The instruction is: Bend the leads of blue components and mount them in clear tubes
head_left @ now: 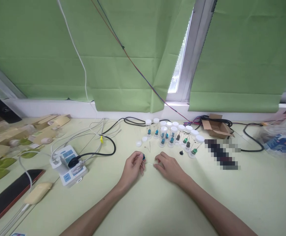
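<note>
Between the thumb and fingers of my left hand (pixel 132 165) is a small dark teal piece (pixel 143 157), mostly covered by the fingertips. My right hand (pixel 167 166) pinches the end of a thin pale wire (pixel 150 163), which reaches across toward the left hand. Whether the wire joins the teal piece cannot be made out. Just beyond the hands lie a thin bent wire (pixel 149 147) and two white caps, one of them a round cap (pixel 139 143). A small black piece (pixel 181 152) rests on the table to the right.
Several clear capped tubes (pixel 172 137) with blue, green or dark pieces inside stand behind my hands. A white power strip (pixel 69 165) with cables lies left, near a dark phone-like slab (pixel 12 193). An open cardboard box (pixel 216 128) sits at the back right.
</note>
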`<state>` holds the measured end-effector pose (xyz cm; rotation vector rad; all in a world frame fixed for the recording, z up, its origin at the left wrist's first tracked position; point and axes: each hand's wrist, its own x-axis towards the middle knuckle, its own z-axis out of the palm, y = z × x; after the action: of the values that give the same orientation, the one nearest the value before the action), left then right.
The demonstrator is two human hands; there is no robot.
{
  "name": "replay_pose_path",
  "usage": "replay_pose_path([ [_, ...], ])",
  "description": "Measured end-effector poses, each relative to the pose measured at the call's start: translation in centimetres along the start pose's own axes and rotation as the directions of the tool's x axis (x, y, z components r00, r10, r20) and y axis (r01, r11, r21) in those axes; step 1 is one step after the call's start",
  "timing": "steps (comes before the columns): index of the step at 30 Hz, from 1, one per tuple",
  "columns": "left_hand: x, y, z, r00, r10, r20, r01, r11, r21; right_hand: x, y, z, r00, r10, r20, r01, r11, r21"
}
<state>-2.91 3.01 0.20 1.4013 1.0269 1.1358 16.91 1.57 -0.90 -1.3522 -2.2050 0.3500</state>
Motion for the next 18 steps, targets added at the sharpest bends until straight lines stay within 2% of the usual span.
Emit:
replay_pose_path([
  [12,0.1,0.8,-0.1,0.992,-0.118,-0.034,0.112,0.985,-0.132,-0.1,0.0,0.9,0.999,0.007,-0.039,-0.008,1.000,-0.011],
  [18,0.2,0.8,-0.1,0.992,-0.124,-0.034,0.118,0.983,-0.143,-0.1,0.1,1.2,0.994,0.044,-0.097,-0.040,0.998,0.044],
])
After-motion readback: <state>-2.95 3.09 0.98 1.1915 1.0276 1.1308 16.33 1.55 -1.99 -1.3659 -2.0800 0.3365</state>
